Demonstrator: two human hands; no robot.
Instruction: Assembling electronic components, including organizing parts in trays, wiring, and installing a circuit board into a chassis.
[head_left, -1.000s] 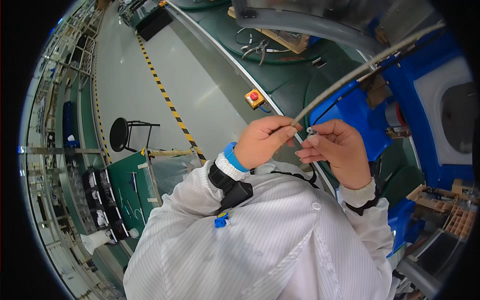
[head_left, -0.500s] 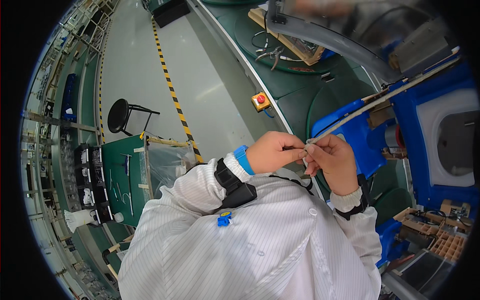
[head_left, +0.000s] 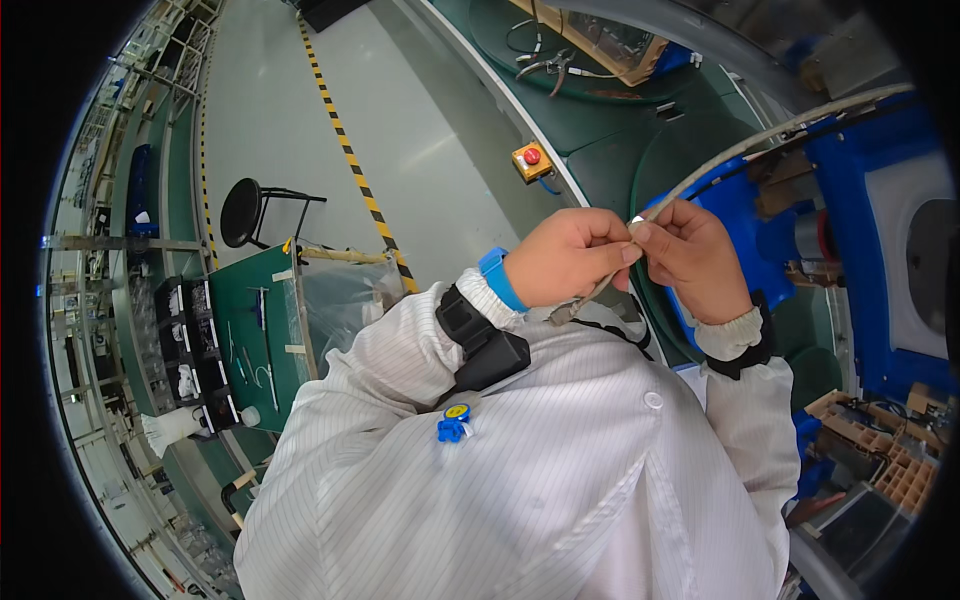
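A beige-grey cable [head_left: 745,150] curves down from the upper right into my fingers. My left hand [head_left: 570,258] is closed, thumb and index finger pinching the cable. Close beside it, my right hand [head_left: 697,262] also pinches the cable, the fingertips of both hands nearly touching. A small white piece [head_left: 637,221] shows at the right fingertips; its kind is unclear. Below my left hand the cable's loose end [head_left: 566,313] hangs out in front of my white striped smock. A blue band circles my left wrist.
Beyond the hands lies a green worktop with pliers [head_left: 548,66], a wooden tray [head_left: 610,48] and a red emergency button [head_left: 531,157] on its edge. Blue moulded housings [head_left: 875,250] stand at right. A black stool [head_left: 242,212] and a green bench [head_left: 262,345] are at left.
Both hands have moved slightly up and to the right in the picture, still pinching the cable. The cable's end now shows below my left hand, and the cable bends in a wider arc.
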